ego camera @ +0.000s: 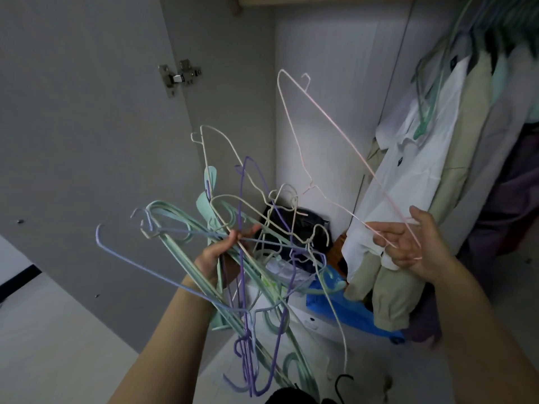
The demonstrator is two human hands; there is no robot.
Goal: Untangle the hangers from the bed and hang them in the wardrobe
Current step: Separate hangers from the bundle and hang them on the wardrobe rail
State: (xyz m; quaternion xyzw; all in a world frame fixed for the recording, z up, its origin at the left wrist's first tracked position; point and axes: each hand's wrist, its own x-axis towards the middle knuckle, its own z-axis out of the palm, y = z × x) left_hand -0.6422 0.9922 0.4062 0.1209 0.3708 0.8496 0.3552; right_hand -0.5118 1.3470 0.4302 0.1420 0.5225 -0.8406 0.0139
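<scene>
Down at centre frame, my left hand [217, 252] is curled tight round the tangled bundle of hangers [250, 258], mint plastic ones and purple, blue and cream wire ones crossing every way, their hooks pointing left and down. Right of it, my right hand [408, 246] pinches one end of the pink wire hanger [335, 135] between thumb and fingertips; its frame slants up toward the upper middle of the frame. It looks nearly clear of the bundle, though its hook, near the centre, may be touching a cream wire; I cannot tell if it is caught.

So I judge I am at the separating step, with one hanger almost free and the rest not yet sorted. Next I would need to lift the pink one clear without dragging its neighbours, turn its hook upward, and reach to the top right, where mint hangers [428, 91] and hanging clothes [437, 170] already crowd; the rail itself is out of sight.

Grey wardrobe door [87, 126] with its metal hinge [179, 78] fills the left. Low in the wardrobe lie a blue bag [344, 310] and dark bundled things. Pale floor shows at lower left.
</scene>
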